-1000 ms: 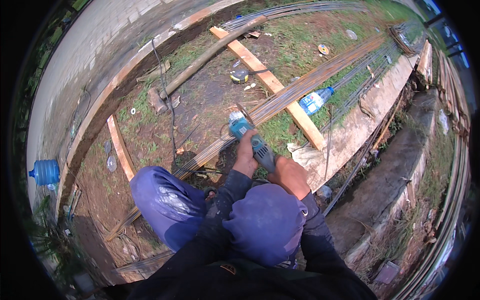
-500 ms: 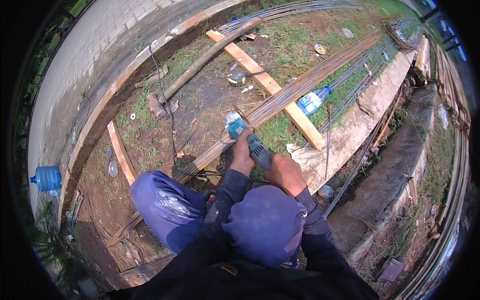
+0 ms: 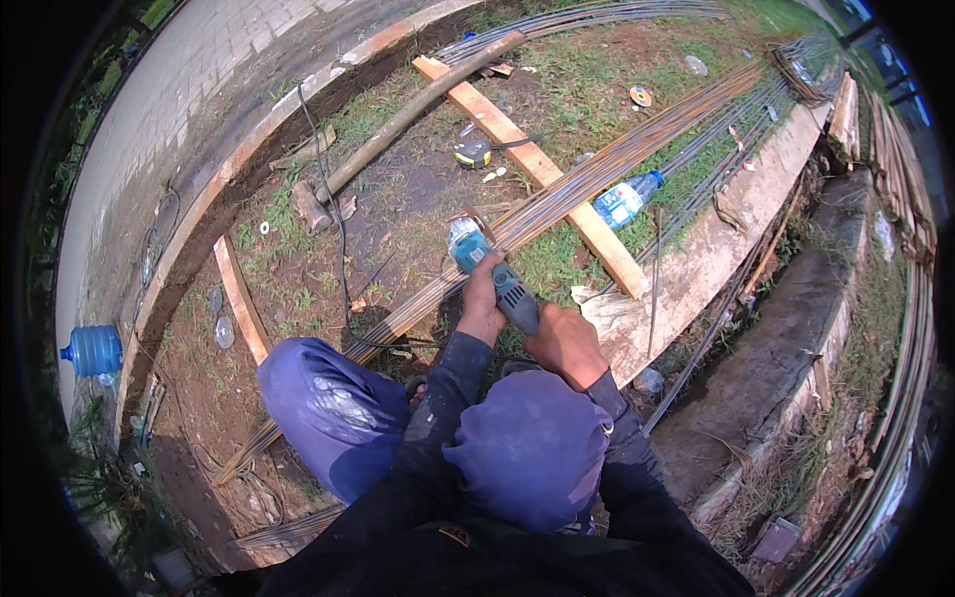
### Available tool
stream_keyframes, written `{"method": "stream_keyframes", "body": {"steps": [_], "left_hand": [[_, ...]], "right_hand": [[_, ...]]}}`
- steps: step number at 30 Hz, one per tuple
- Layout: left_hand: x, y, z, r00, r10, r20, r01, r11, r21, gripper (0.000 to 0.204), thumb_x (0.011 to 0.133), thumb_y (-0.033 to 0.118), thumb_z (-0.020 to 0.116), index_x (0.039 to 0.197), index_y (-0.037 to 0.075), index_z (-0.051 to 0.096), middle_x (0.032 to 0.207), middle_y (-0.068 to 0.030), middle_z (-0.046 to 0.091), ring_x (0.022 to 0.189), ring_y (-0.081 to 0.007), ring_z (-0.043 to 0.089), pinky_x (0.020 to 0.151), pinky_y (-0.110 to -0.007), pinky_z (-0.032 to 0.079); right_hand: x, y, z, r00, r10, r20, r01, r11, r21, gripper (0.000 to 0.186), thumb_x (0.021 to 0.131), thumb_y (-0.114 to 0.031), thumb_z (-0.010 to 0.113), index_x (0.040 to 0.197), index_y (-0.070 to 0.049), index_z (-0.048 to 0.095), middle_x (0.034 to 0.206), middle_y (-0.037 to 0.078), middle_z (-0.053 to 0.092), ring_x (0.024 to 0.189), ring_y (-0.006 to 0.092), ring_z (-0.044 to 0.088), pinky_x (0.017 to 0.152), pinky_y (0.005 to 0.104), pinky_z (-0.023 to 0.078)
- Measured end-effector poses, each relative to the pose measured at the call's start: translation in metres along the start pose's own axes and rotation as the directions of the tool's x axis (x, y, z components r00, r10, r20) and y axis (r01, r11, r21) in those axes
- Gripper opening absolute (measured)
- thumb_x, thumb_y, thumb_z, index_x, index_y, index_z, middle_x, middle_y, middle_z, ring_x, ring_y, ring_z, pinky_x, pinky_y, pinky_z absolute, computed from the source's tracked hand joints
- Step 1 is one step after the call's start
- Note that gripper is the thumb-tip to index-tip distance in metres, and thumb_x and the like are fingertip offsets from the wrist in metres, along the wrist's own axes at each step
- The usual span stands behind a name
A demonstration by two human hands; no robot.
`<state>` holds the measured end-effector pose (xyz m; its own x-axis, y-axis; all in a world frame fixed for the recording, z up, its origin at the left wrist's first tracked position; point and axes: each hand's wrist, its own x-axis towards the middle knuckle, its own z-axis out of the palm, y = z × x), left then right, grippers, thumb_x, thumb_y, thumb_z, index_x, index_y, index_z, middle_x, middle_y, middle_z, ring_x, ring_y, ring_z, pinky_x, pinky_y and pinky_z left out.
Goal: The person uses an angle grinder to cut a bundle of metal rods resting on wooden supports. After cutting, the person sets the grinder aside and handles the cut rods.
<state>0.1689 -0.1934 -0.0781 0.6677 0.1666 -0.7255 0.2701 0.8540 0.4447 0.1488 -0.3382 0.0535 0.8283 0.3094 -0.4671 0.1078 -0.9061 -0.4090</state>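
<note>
A teal and grey angle grinder [image 3: 509,291] is held in both hands, its head and disc over a long bundle of rusty steel bars [image 3: 609,179]. Around the front of its body wraps my left hand [image 3: 482,300], just behind the head. Farther back, my right hand [image 3: 567,343] grips the rear end of the grinder. Whether the disc touches the bars I cannot tell. The bundle rests across a wooden beam [image 3: 542,174] and runs from the far right to the near left, passing under the grinder.
A yellow and black tape measure [image 3: 473,154], a water bottle [image 3: 629,199] and a loose disc [image 3: 640,97] lie around the bars. A black cable [image 3: 343,264] crosses the soil by a wooden pole [image 3: 423,114]. On the right runs a concrete ditch [image 3: 771,343]; a blue water jug [image 3: 92,351] lies far left.
The disc beside the grinder's head looks slightly turned. Both hands keep their grip in nearly the same place, and the surroundings have shifted only a little in view.
</note>
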Motion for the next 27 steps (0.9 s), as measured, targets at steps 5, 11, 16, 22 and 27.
{"method": "stream_keyframes", "body": {"steps": [5, 11, 16, 22, 27], "left_hand": [[-0.002, 0.001, 0.003, 1.0, -0.002, -0.014, 0.002, 1.0, 0.007, 0.026, 0.091, 0.028, 0.066, 0.1, 0.007, 0.052, 0.074, -0.0081, 0.058, 0.058, -0.0248, 0.063, 0.055, -0.042, 0.057], [-0.004, 0.001, -0.002, 1.0, -0.012, -0.005, 0.012, 1.0, 0.008, 0.026, 0.091, 0.028, 0.065, 0.101, 0.007, 0.052, 0.074, -0.008, 0.059, 0.059, -0.025, 0.064, 0.057, -0.042, 0.058], [-0.017, -0.004, 0.004, 1.0, -0.015, -0.012, 0.015, 1.0, -0.005, 0.026, 0.092, 0.026, 0.064, 0.102, 0.006, 0.053, 0.073, -0.0091, 0.06, 0.061, -0.0252, 0.065, 0.057, -0.042, 0.058], [-0.033, -0.013, 0.01, 0.997, -0.007, -0.077, 0.008, 1.0, 0.022, 0.026, 0.09, 0.025, 0.066, 0.102, 0.005, 0.055, 0.078, -0.0119, 0.065, 0.062, -0.0259, 0.066, 0.058, -0.041, 0.058], [-0.034, -0.023, 0.004, 0.997, 0.037, -0.065, -0.035, 0.999, 0.034, 0.028, 0.088, 0.025, 0.069, 0.103, 0.004, 0.057, 0.077, -0.0109, 0.064, 0.064, -0.0258, 0.067, 0.06, -0.041, 0.057]], "right_hand": [[0.0, 0.0, -0.001, 1.0, -0.007, 0.005, 0.007, 1.0, 0.008, 0.035, 0.071, -0.015, 0.075, 0.1, 0.003, 0.07, 0.092, 0.029, 0.071, 0.091, 0.0433, 0.071, 0.08, 0.0488, 0.057], [-0.007, -0.001, -0.003, 0.997, -0.061, -0.039, 0.061, 0.998, 0.013, 0.027, 0.074, -0.014, 0.072, 0.094, 0.004, 0.07, 0.083, 0.027, 0.071, 0.083, 0.0441, 0.072, 0.076, 0.0507, 0.057], [-0.017, 0.005, -0.002, 0.992, -0.083, -0.095, 0.085, 0.996, 0.022, 0.027, 0.074, -0.014, 0.072, 0.093, 0.005, 0.068, 0.083, 0.028, 0.071, 0.083, 0.0442, 0.071, 0.076, 0.0514, 0.057], [-0.028, 0.011, -0.006, 1.0, -0.017, 0.015, 0.016, 0.999, 0.044, 0.034, 0.075, -0.019, 0.075, 0.097, 0.005, 0.065, 0.083, 0.028, 0.071, 0.083, 0.0451, 0.071, 0.076, 0.0515, 0.057], [-0.035, 0.02, -0.002, 0.999, -0.027, 0.038, 0.024, 0.996, 0.081, 0.041, 0.074, -0.023, 0.078, 0.101, 0.004, 0.063, 0.082, 0.028, 0.07, 0.083, 0.0447, 0.071, 0.075, 0.0521, 0.056]]}}
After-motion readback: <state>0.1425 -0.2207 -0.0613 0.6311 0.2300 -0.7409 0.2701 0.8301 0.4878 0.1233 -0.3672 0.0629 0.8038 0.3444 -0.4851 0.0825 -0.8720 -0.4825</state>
